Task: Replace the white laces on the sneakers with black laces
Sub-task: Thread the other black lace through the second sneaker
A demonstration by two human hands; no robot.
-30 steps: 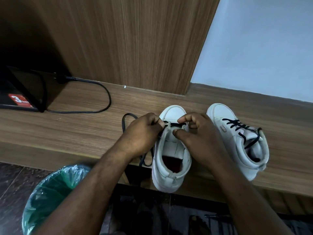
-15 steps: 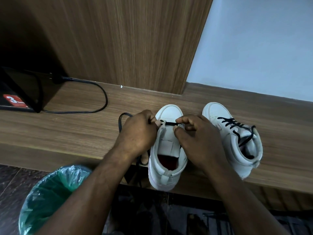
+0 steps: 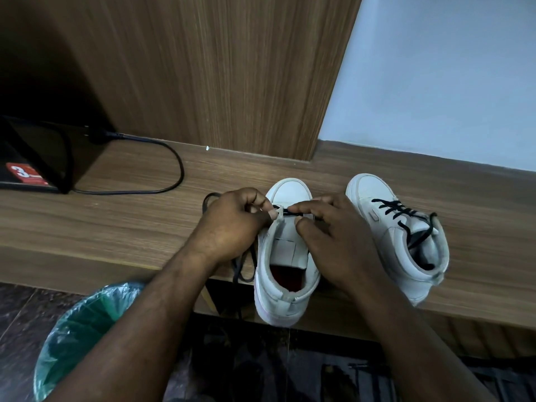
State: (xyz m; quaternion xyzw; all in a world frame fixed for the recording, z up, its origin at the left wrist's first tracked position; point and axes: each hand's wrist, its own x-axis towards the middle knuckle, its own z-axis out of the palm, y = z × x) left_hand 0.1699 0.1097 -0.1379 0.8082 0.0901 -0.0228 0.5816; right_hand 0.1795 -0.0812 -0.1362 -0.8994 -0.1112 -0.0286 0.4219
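Two bare arms and hands fill the lower half of my feed.

From my station I see the left forearm [image 3: 139, 323] entering at 7 o'clock and the right forearm [image 3: 406, 329] at 5 o'clock. Both are uncovered from the frame edge to the wrist, with fine hair along them. The left hand [image 3: 232, 224] and right hand [image 3: 333, 245] are bare too, their knuckles creased. A short, trimmed thumbnail [image 3: 273, 213] shows on the left one, just past centre toward 12 o'clock.

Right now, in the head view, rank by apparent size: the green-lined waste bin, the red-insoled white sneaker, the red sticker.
1. Green-lined waste bin, though nearness inflates it
2. Red-insoled white sneaker
3. Red sticker
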